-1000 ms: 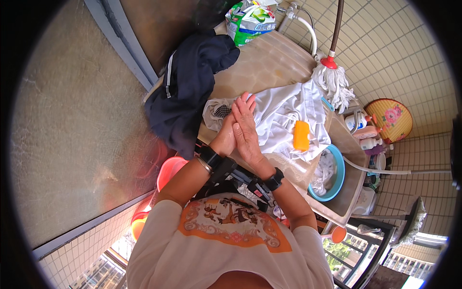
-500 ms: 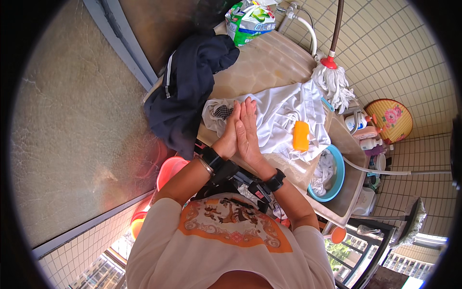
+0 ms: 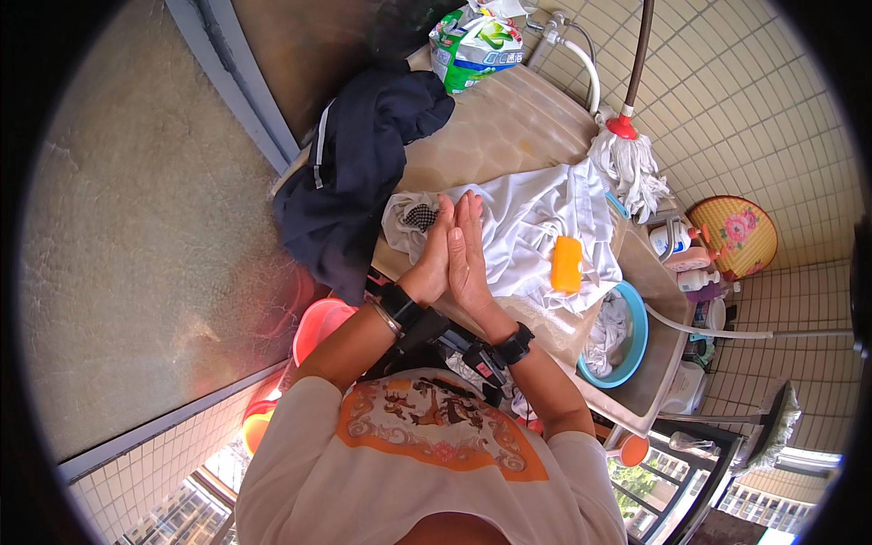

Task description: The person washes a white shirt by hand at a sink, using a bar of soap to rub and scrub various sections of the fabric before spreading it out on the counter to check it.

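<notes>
- I held my left hand (image 3: pixel 434 259) and right hand (image 3: pixel 470 257) flat, palm to palm, grasping nothing.
- Beyond their fingertips, the white garment (image 3: pixel 536 218) lay spread on the counter (image 3: pixel 495 123); the orange soap bar (image 3: pixel 567 264) rested on it, right of them.

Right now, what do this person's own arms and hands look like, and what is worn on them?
Both forearms are bare, rising from short white sleeves of a shirt with an orange patterned yoke. The left hand has a black wrist device with a thin metal bangle beside it; the right hand has a black strap with a device at the wrist. No gloves or rings are visible.
</notes>
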The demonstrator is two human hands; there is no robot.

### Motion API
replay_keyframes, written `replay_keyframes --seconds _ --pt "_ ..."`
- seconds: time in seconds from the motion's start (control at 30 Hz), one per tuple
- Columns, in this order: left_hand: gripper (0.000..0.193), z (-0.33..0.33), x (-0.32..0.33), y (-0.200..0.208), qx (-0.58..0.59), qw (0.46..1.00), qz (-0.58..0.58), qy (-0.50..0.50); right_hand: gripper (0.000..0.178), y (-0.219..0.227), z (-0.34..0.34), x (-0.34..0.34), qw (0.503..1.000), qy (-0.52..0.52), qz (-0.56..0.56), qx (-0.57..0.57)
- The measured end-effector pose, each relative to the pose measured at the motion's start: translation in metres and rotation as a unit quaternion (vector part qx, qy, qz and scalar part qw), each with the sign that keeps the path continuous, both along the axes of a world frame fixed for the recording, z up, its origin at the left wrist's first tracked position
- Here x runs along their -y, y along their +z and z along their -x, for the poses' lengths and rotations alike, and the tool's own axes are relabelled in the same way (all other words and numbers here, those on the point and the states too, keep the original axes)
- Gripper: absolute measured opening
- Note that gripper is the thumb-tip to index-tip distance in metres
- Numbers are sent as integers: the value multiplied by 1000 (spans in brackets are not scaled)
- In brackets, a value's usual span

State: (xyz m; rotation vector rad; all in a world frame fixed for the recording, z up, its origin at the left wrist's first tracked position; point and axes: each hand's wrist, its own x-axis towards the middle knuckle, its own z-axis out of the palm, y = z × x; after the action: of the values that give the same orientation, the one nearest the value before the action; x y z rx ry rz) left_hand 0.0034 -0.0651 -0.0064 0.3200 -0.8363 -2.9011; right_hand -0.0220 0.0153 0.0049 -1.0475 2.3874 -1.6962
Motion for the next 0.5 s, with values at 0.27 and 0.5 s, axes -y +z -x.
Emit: replay_keyframes --seconds 0.27,0.5 --pt "87 -6 -9 16 -24 999 -20 -31 67 8 13 -2 997 -62 -46 15" --pt "83 -3 6 8 -35 993 -112 -3 58 13 0 10 998 -13 -49 -26"
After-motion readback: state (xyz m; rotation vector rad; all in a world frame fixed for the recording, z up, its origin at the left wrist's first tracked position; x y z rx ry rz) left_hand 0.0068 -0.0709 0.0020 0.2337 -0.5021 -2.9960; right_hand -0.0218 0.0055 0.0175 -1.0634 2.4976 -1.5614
